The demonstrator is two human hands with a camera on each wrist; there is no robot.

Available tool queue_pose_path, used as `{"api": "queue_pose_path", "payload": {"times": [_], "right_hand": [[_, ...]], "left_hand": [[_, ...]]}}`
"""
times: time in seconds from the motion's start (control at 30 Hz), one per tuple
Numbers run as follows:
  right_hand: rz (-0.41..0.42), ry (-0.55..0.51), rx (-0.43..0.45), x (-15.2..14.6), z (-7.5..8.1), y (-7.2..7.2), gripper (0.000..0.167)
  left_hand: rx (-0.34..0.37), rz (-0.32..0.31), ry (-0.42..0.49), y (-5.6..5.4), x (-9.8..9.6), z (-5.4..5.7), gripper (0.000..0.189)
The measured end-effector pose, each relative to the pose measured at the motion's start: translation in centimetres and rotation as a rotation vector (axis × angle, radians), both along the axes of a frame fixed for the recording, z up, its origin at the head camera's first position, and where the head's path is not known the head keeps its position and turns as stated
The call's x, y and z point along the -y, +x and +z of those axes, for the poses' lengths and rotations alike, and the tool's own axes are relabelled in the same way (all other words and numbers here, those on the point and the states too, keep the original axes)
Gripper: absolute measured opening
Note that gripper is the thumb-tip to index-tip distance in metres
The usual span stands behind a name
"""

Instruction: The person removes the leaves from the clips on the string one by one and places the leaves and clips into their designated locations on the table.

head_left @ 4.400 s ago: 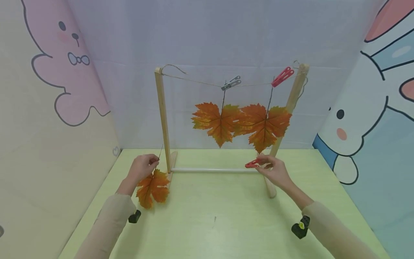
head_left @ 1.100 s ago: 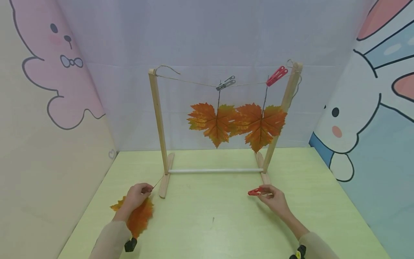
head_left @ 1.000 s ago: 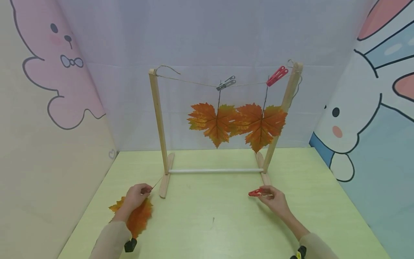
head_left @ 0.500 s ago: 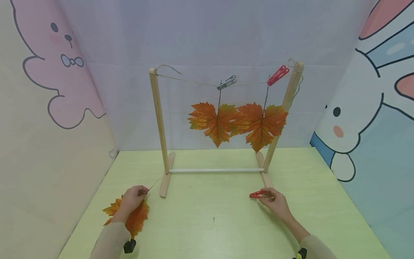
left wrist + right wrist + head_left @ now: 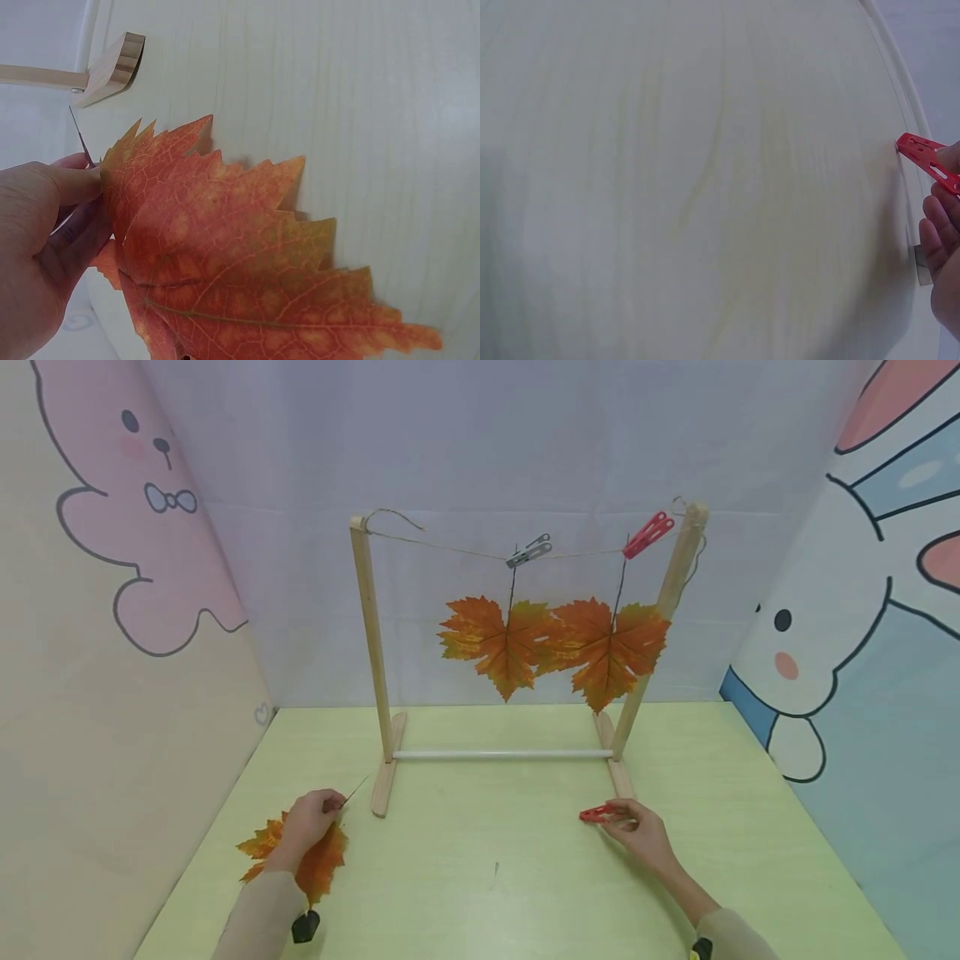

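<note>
My left hand [image 5: 306, 823] pinches the thin stem of an orange maple leaf [image 5: 225, 247], low over the left side of the table. Part of that leaf is hidden under the hand and forearm in the head view. Between thumb and fingers, my right hand [image 5: 639, 833] holds a red clothespin [image 5: 596, 813] by its handle end, just in front of the rack's right foot. Two more maple leaves hang by their stems from a string: one leaf [image 5: 497, 647] under a grey clothespin [image 5: 529, 552], the other [image 5: 611, 652] under a second red clothespin [image 5: 649, 535].
A wooden rack stands at the back, with a left post [image 5: 371, 639], a right post [image 5: 681, 560] and a white crossbar [image 5: 498, 754]. The string [image 5: 438, 545] sags between the post tops. Printed cloth walls close in the table [image 5: 450, 877] at the back and sides.
From 4.4 seconds ago, both hands have come lower and nearer, still holding the leaf and clothespin; the left also went leftward. Over the last half second they hardly move.
</note>
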State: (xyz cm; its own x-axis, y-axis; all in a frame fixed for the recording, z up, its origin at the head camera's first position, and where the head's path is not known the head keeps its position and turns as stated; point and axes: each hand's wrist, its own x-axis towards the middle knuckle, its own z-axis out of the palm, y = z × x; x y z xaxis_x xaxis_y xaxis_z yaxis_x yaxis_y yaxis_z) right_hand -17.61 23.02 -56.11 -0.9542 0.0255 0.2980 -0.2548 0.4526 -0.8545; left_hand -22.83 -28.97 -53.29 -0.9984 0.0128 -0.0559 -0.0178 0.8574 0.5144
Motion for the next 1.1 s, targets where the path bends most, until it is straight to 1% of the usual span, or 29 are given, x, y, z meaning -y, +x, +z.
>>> {"api": "queue_pose_path", "payload": {"times": [0.07, 0.13, 0.3, 0.47, 0.6, 0.77, 0.87, 1.0, 1.1], "right_hand": [[-0.005, -0.004, 0.003, 0.0, -0.1, 0.0, 0.028], [-0.015, 0.014, 0.011, 0.0, -0.2, 0.1, 0.028], [-0.05, 0.12, 0.061, 0.2, -0.3, 0.3, 0.027], [-0.077, 0.177, 0.09, 0.4, -0.3, 0.4, 0.027], [-0.09, 0.23, 0.064, 0.5, -0.2, 0.6, 0.029], [-0.097, 0.331, 0.025, 0.3, -0.5, 0.5, 0.031], [-0.103, 0.376, 0.011, 0.2, -0.6, 0.5, 0.031], [-0.11, 0.405, -0.008, 0.2, -0.4, 0.5, 0.032], [-0.113, 0.422, 0.004, 0.3, -0.3, 0.4, 0.033]], "left_hand": [[-0.004, 0.004, 0.0, 0.0, 0.0, -0.1, 0.014], [-0.005, 0.006, 0.003, 0.0, 0.0, -0.2, 0.013], [0.003, 0.014, 0.037, 0.1, 0.0, -0.6, 0.013], [-0.008, 0.022, 0.054, 0.4, -0.1, -0.8, 0.012], [-0.008, 0.033, 0.063, 0.3, -0.1, -1.0, 0.013], [-0.016, 0.043, 0.054, 0.1, -0.3, -1.3, 0.013], [-0.026, 0.048, 0.072, 0.1, -0.5, -1.4, 0.015], [-0.041, 0.048, 0.118, -0.1, -0.8, -1.6, 0.016], [-0.052, 0.05, 0.124, -0.2, -1.0, -1.7, 0.016]]}}
